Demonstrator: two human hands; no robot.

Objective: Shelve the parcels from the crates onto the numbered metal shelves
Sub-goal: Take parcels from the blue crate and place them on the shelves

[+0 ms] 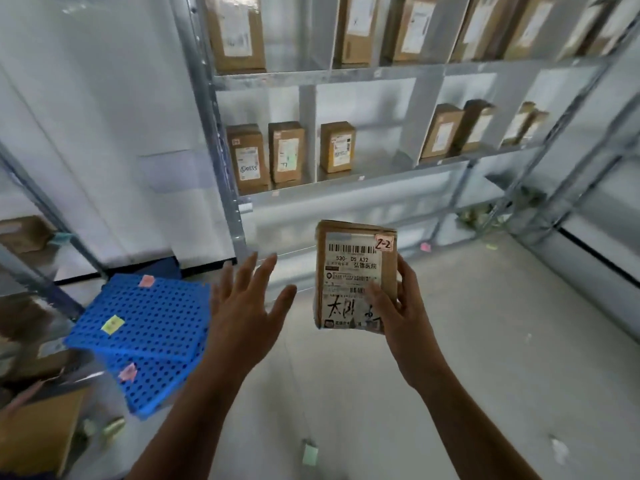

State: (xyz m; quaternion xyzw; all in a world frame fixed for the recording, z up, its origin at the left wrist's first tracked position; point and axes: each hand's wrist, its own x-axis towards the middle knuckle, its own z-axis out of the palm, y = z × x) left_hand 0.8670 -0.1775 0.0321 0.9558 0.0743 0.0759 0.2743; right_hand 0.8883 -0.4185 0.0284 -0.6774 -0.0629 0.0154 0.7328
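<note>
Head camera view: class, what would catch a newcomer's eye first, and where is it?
First, the brown parcel, centre frame, gripped by the right hand, its label tagged 2-2. Beside it the left hand hangs open and empty. At lower left sits a bright blue perforated crate, and behind stand metal shelves lined with upright boxes.

Just two bare arms are seen here tbh: the left hand (242, 306) and right hand (398, 306) are left uncovered, and both forearms are shown bare as far down as the view goes.
</note>
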